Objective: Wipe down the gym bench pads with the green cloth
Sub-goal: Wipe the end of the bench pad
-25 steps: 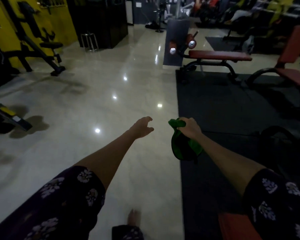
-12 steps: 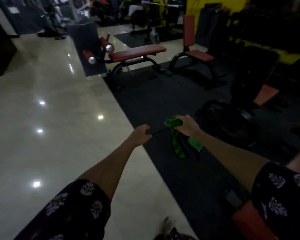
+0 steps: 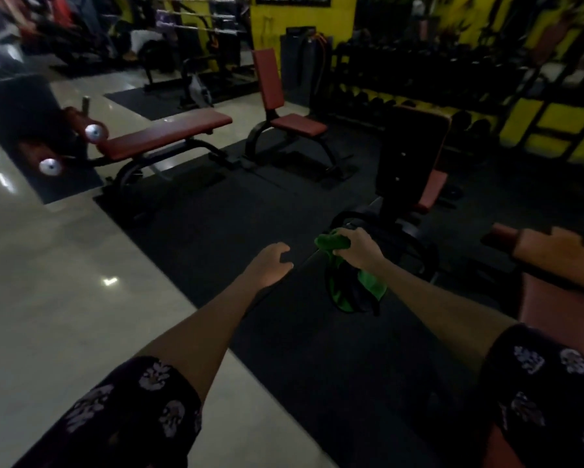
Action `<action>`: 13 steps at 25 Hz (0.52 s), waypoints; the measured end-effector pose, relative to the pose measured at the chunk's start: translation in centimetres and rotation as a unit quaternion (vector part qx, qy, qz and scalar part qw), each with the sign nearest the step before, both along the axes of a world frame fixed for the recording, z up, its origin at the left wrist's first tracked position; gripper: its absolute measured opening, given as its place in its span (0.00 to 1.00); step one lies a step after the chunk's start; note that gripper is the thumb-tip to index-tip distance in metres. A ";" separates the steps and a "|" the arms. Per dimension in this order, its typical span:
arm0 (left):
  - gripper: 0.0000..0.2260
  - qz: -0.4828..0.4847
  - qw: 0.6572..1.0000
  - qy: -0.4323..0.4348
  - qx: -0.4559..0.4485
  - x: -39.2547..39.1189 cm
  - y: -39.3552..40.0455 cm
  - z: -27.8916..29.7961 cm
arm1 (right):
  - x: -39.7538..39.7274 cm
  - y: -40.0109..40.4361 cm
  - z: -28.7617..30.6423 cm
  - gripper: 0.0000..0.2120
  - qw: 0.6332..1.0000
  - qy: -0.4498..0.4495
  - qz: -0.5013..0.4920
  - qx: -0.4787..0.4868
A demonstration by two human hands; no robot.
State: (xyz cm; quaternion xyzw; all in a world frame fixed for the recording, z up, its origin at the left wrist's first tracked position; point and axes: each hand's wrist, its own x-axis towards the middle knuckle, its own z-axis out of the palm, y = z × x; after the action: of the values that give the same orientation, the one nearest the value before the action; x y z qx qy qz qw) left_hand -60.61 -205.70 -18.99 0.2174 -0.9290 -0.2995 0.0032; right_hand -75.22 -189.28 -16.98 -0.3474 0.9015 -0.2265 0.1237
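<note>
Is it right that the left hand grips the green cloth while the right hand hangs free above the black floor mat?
Not quite: the hands are swapped. In the head view the right hand grips the green cloth, bunched and hanging below the fist, while the left hand hangs free with loosely curled fingers above the black floor mat.

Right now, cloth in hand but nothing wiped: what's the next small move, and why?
Probably bring the right hand with the cloth down and to the right onto the red pad. The cloth hangs bunched in that hand over the dark mat, touching no pad, and that pad looks nearest. The left hand is empty and could help spread the cloth.
</note>
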 end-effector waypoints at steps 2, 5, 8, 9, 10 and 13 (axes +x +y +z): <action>0.20 -0.032 0.999 -0.001 0.004 -4.1 -1.7 0.1 | -3.0 -0.8 -0.3 0.21 0.999 0.001 -0.032 -0.003; 0.19 -0.087 0.996 0.005 0.003 -10.3 -3.7 -0.4 | -7.2 -1.5 -1.1 0.21 0.997 0.007 -0.072 0.015; 0.20 -0.157 0.988 -0.003 -0.003 -17.5 -6.0 -0.9 | -12.0 -1.9 -1.7 0.22 0.989 -0.001 -0.150 0.016; 0.20 -0.182 0.983 -0.007 -0.004 -20.0 -6.5 -1.0 | -13.4 -1.8 -1.9 0.22 0.984 -0.003 -0.178 0.015; 0.20 -0.207 0.978 -0.011 -0.007 -22.4 -6.9 -0.9 | -14.8 -1.7 -1.9 0.23 0.978 -0.006 -0.207 0.013; 0.21 -0.272 0.962 -0.028 -0.010 -28.7 -6.9 -0.2 | -17.7 -0.9 -1.3 0.23 0.958 -0.017 -0.286 0.015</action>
State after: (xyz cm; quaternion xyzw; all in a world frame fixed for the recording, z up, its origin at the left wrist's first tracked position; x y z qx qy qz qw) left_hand -89.29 -212.61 -19.21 -0.0352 -0.9559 -0.2733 -0.1017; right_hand -92.90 -190.20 -18.24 -0.0690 0.9642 -0.2452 0.0742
